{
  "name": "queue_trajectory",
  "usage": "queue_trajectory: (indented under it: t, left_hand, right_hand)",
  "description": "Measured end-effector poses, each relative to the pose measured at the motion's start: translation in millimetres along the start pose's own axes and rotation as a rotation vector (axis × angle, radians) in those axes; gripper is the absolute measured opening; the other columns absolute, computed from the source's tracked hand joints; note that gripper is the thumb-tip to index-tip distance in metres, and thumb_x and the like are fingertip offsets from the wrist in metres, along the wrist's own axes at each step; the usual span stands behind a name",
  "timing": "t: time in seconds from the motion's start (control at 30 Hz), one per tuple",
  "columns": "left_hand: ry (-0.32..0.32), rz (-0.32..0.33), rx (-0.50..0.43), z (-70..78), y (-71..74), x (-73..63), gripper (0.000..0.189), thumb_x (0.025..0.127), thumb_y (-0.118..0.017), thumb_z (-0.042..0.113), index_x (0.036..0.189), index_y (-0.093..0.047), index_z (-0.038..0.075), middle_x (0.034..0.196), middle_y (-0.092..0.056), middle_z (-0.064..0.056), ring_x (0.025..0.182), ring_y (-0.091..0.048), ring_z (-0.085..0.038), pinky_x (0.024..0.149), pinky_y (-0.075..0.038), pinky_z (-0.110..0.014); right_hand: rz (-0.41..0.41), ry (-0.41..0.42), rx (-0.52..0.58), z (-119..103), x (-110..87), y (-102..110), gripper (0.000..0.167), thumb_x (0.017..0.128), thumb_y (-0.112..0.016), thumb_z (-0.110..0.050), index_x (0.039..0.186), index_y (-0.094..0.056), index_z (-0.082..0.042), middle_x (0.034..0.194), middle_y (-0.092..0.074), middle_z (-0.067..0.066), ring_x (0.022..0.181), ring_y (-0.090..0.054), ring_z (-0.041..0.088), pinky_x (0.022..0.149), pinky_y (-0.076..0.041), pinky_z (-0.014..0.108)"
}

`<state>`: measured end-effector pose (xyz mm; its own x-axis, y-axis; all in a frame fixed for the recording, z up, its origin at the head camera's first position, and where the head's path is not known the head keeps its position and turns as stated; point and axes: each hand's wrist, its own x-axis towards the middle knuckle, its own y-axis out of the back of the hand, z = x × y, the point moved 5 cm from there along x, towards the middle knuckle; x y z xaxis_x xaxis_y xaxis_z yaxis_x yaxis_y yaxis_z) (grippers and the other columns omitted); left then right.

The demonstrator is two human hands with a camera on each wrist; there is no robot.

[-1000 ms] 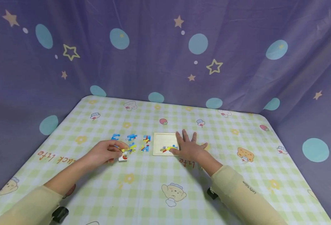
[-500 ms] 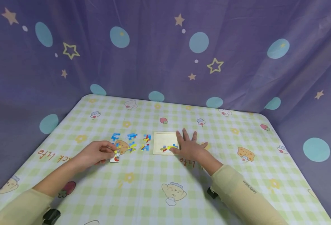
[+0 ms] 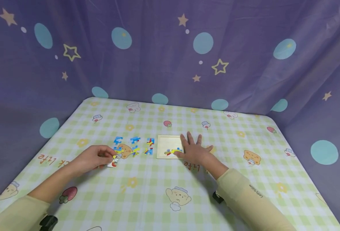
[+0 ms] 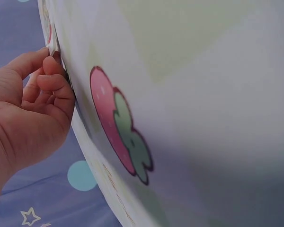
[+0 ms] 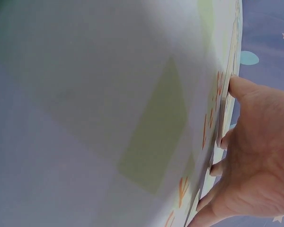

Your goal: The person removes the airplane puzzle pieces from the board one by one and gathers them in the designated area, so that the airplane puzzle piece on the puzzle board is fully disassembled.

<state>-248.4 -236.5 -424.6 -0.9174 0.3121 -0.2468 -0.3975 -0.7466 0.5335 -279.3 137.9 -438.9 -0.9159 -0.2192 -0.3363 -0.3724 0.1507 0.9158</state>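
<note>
My left hand (image 3: 92, 159) pinches a jigsaw puzzle piece (image 3: 112, 164) between thumb and fingertips, close over the cloth. The piece is white with some red and yellow; in the left wrist view only a thin pale edge (image 4: 53, 46) of it shows beyond the fingertips. A shallow wooden puzzle tray (image 3: 167, 138) lies right of centre, with colourful pieces (image 3: 173, 151) along its near side. Over the tray's right part my right hand (image 3: 196, 152) rests with fingers spread, hiding that side. The right wrist view shows this hand (image 5: 260, 151) against the tray's edge.
Between the left hand and the tray lie several loose blue, yellow and red puzzle pieces (image 3: 135, 140) in rough rows. They sit on a green-checked tablecloth (image 3: 147, 199) printed with cartoons. A purple curtain (image 3: 164, 57) stands behind the table and at its sides.
My left hand has moved left and slightly toward me with the pinched puzzle piece, uncovering loose pieces and the printed biscuit. The right hand has stayed on the tray.
</note>
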Motion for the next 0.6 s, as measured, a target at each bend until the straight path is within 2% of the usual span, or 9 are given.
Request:
queue_trajectory:
  t: [0.17,0.3,0.43,0.6]
  left_hand:
    - [-0.015,0.010,0.020,-0.1,0.1,0.3,0.022,0.099,-0.067,0.018,0.117,-0.067,0.005,0.099,-0.064,-0.011,0.062,-0.050,-0.022,0.048,-0.041,-0.030]
    - [-0.013,0.050,0.057,0.8,0.2,1.1,0.022,0.100,-0.066,0.021,0.116,-0.068,0.007,0.103,-0.064,-0.010,0.063,-0.051,-0.022,0.048,-0.042,-0.031]
    - [-0.001,0.086,0.067,5.5,-0.8,1.2,0.021,0.100,-0.066,0.021,0.116,-0.068,0.007,0.108,-0.065,-0.009,0.065,-0.053,-0.023,0.049,-0.043,-0.031]
    - [-0.019,0.091,0.060,13.3,-4.0,1.5,0.020,0.100,-0.066,0.020,0.116,-0.069,0.008,0.114,-0.065,-0.011,0.063,-0.055,-0.025,0.048,-0.044,-0.031]
  right_hand:
    - [-0.004,0.000,0.004,-1,-0.4,0,0.090,0.097,-0.042,-0.071,0.164,0.000,-0.027,0.168,0.011,0.008,0.147,0.011,0.052,0.092,-0.009,0.090]
    - [-0.005,-0.002,0.005,0,-0.7,0,0.090,0.097,-0.042,-0.071,0.164,0.000,-0.027,0.168,0.011,0.008,0.147,0.011,0.052,0.092,-0.009,0.090]
    - [-0.003,0.000,0.004,0,-0.5,0,0.090,0.097,-0.042,-0.071,0.164,-0.001,-0.027,0.168,0.010,0.008,0.147,0.011,0.052,0.091,-0.009,0.091]
    - [0.004,0.002,0.001,0,-1.0,0,0.090,0.097,-0.043,-0.070,0.164,-0.002,-0.026,0.169,0.010,0.009,0.147,0.011,0.053,0.091,-0.009,0.091]
